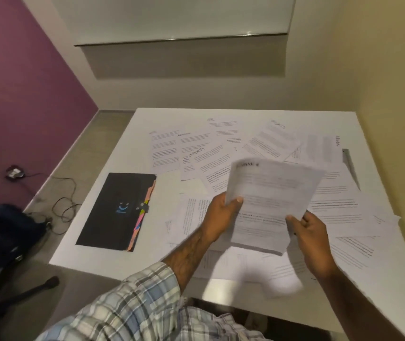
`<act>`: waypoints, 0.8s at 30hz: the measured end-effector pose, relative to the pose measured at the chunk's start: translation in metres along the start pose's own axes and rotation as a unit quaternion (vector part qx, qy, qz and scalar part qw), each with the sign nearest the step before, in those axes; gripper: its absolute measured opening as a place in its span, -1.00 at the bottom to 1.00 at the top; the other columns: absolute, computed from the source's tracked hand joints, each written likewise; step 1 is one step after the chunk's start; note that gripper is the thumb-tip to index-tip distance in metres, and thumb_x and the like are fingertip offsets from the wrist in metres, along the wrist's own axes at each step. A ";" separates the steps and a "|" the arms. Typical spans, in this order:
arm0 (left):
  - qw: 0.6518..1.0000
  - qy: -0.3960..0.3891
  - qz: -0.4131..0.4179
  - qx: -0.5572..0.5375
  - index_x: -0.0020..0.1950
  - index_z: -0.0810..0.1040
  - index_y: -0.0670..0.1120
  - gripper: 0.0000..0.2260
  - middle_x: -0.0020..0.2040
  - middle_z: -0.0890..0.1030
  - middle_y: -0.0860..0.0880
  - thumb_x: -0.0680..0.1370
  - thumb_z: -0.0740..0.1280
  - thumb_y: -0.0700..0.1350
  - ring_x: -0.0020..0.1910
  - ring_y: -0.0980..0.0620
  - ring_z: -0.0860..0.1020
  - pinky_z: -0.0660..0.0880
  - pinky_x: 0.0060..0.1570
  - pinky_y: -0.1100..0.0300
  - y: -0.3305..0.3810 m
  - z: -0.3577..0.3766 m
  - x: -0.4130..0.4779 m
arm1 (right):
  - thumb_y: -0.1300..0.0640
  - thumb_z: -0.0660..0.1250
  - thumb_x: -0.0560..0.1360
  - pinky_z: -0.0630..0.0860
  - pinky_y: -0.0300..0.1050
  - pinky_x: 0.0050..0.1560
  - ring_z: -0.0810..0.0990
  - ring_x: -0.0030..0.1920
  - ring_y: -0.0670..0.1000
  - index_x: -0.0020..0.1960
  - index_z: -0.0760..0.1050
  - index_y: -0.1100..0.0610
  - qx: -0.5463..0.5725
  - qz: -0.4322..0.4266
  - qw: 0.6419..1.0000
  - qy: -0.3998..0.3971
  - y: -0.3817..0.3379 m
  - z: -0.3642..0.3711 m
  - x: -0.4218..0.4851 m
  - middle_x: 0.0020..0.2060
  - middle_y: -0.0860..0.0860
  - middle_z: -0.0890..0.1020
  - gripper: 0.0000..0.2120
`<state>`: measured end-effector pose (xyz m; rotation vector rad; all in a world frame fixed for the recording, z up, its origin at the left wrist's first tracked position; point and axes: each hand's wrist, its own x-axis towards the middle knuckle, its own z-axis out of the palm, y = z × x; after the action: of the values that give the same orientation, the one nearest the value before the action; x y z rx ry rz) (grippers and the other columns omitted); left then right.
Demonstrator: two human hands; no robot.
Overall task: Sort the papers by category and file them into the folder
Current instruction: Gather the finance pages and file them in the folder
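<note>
Held sheet [270, 203] is up above the table [122, 262] centre, long axis about 1-to-7 o'clock, blurred heading at the far end; left hand [221, 215] grips its 9 o'clock edge with the thumb on top, and right hand [312, 239] pinches its 4 o'clock edge. Loose papers [196, 148] lie overlapping under and around it from 10 to 5 o'clock, with a grey pen-like thing [350, 166] at 2 o'clock. Black folder [115, 210] lies closed at 9 o'clock, long axis 1-to-7, coloured tabs [138, 222] poking out of its 3 o'clock edge; contents hidden.
</note>
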<state>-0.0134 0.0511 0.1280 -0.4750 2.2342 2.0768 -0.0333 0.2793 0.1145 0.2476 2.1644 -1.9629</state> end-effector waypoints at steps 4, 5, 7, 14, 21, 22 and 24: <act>0.998 0.055 -0.004 -0.005 0.09 0.68 -0.02 -0.87 0.03 0.73 -0.05 0.60 0.36 -0.06 0.00 0.03 0.71 0.63 0.08 0.12 0.013 -0.056 -0.007 | 0.19 0.41 0.58 0.67 -0.06 0.04 0.75 -0.04 -0.05 0.17 0.65 0.10 -0.022 0.000 0.998 -0.050 0.001 0.052 0.006 0.00 0.00 0.76 -0.82; 0.997 0.074 -0.008 0.007 0.09 0.67 -0.05 -0.86 0.03 0.73 -0.07 0.62 0.35 -0.06 -0.01 0.02 0.70 0.63 0.06 0.12 0.014 -0.073 -0.008 | 0.18 0.42 0.57 0.66 -0.04 0.06 0.74 -0.03 -0.02 0.18 0.66 0.10 -0.023 0.000 0.998 -0.058 0.001 0.068 0.007 0.00 0.00 0.76 -0.81; 0.991 0.125 -0.026 0.045 0.07 0.67 -0.14 -0.79 0.01 0.73 -0.10 0.67 0.29 -0.06 -0.05 -0.04 0.70 0.63 -0.01 0.07 0.011 -0.113 -0.010 | 0.18 0.42 0.57 0.64 -0.13 -0.04 0.74 -0.06 -0.02 0.18 0.65 0.09 -0.016 0.010 0.997 -0.072 -0.004 0.095 0.004 -0.03 -0.03 0.75 -0.81; 0.943 0.259 -0.101 0.183 -0.06 0.66 -0.10 -0.80 -0.14 0.70 -0.08 0.64 0.27 -0.08 -0.11 -0.11 0.67 0.64 -0.03 -0.04 -0.060 -0.282 -0.018 | 0.18 0.39 0.58 0.62 -0.19 -0.21 0.76 -0.14 -0.01 0.11 0.66 0.12 -0.041 0.038 0.997 -0.051 -0.006 0.169 -0.002 -0.06 -0.02 0.76 -0.87; 0.896 0.198 -0.073 0.392 0.12 0.62 -0.15 -0.79 0.10 0.62 -0.13 0.54 0.43 -0.08 0.06 -0.14 0.61 0.56 0.02 0.04 -0.152 -0.358 -0.007 | 0.25 0.43 0.55 0.64 0.05 0.10 0.76 -0.02 0.12 0.04 0.68 0.07 -0.007 0.100 0.994 0.039 0.022 0.234 -0.019 -0.03 0.05 0.77 -0.87; 0.892 0.173 -0.071 0.412 0.20 0.60 -0.15 -0.67 0.17 0.60 -0.15 0.50 0.48 -0.03 0.13 -0.17 0.60 0.57 0.09 0.00 -0.164 -0.362 -0.002 | 0.27 0.42 0.56 0.65 0.05 0.10 0.75 -0.01 0.13 0.07 0.67 0.10 0.007 0.107 0.993 0.050 0.025 0.244 -0.023 -0.02 0.06 0.77 -0.86; 0.872 0.119 -0.079 0.468 0.40 0.49 -0.12 -0.41 0.38 0.50 -0.16 0.45 0.50 0.12 0.33 -0.18 0.51 0.51 0.28 -0.06 -0.180 -0.367 0.007 | 0.28 0.40 0.57 0.68 -0.03 0.03 0.76 -0.01 0.10 0.12 0.65 0.13 0.021 0.110 0.991 0.073 0.028 0.263 -0.033 0.00 0.06 0.76 -0.84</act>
<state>0.0882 -0.3186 -0.0132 -0.7802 2.8313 0.6874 0.0168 0.0212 0.0726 0.6272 2.0778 -1.9194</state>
